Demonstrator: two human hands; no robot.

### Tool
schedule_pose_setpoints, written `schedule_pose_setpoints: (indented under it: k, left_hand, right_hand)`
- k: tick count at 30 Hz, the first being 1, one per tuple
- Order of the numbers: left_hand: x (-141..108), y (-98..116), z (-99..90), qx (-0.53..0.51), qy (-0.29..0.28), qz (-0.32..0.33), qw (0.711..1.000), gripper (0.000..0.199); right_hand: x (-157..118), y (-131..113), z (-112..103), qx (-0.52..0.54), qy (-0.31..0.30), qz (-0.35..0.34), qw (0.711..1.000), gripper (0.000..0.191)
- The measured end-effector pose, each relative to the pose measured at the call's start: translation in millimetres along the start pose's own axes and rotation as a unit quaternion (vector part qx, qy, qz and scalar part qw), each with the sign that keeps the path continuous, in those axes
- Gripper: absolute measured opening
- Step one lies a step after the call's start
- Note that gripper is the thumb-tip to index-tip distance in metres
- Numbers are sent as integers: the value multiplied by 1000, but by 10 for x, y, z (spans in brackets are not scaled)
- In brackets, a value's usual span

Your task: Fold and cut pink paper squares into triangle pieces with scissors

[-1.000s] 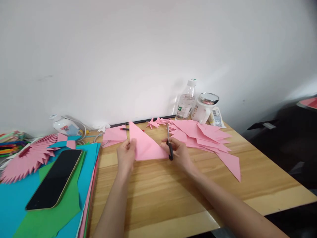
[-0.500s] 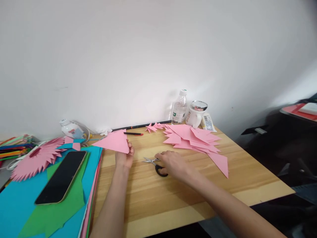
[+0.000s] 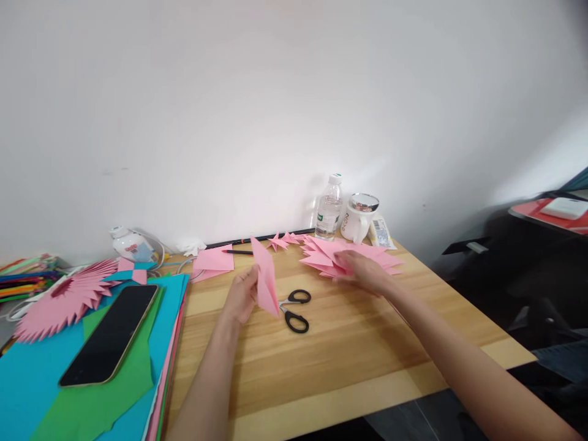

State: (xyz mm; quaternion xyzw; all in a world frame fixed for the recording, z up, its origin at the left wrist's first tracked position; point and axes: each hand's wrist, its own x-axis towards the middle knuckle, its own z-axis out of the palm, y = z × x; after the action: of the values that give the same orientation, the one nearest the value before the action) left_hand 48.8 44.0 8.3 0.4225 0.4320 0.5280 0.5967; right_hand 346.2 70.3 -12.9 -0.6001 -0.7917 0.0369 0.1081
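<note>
My left hand [image 3: 243, 295] pinches a folded pink paper [image 3: 266, 278] at its left edge, holding it upright above the table. Scissors with black handles [image 3: 296, 321] lie on the wood just right of that paper, their blade tips hidden behind it. My right hand [image 3: 361, 269] is at the pile of pink pointed paper pieces [image 3: 324, 254], its fingers over the pile and slightly blurred; whether they grip a piece I cannot tell. A pink sheet [image 3: 215, 262] lies behind my left hand, with a black pen [image 3: 237, 252] across its corner.
A water bottle [image 3: 329, 208] and a white mug [image 3: 356, 225] stand at the wall behind the pile. On the left, a phone [image 3: 110, 334] rests on green and blue paper [image 3: 27, 373], near a pink fan-shaped paper craft [image 3: 68, 300].
My right hand has left the scissors and moved right to the pink pile. The paper in my left hand has moved right and turned upright, uncovering the pink sheet behind.
</note>
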Motion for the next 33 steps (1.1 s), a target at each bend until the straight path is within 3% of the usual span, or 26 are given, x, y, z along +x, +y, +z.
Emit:
schedule_pose_setpoints:
  k: [3, 6, 11, 16, 21, 25, 28, 30, 33]
  left_hand:
    - [-21, -86, 56, 130, -32, 16, 991, 47]
    - [-41, -209, 144, 273, -8, 66, 960, 42]
    - [-134, -411, 311, 493, 63, 126, 859, 26]
    - [-179, -535, 391, 634, 43, 150, 757, 21]
    - [-220, -599, 402, 704, 26, 158, 692, 27]
    - [-371, -610, 353, 721, 0, 179, 669, 25]
    - [-481, -555, 250, 715, -13, 198, 670, 17]
    - [-516, -478, 154, 708, 11, 204, 676, 14]
    - [-507, -311, -12, 692, 101, 199, 687, 19]
  right_hand:
    - [-152, -225, 174, -18, 0, -7, 1000, 54]
    - [-260, -394, 276, -44, 21, -7, 999, 57]
    - [-344, -321, 301, -71, 53, -34, 995, 61]
    - [-370, -104, 335, -27, 4, -2, 1000, 67]
    - [-386, -166, 402, -18, 13, 3, 1000, 70]
    - [-394, -300, 406, -9, 13, -1, 1000, 70]
    - [-411, -440, 405, 6, 4, -12, 1000, 69]
    - [-422, -567, 406, 16, -9, -30, 999, 70]
    - [-418, -803, 419, 30, -31, -67, 997, 73]
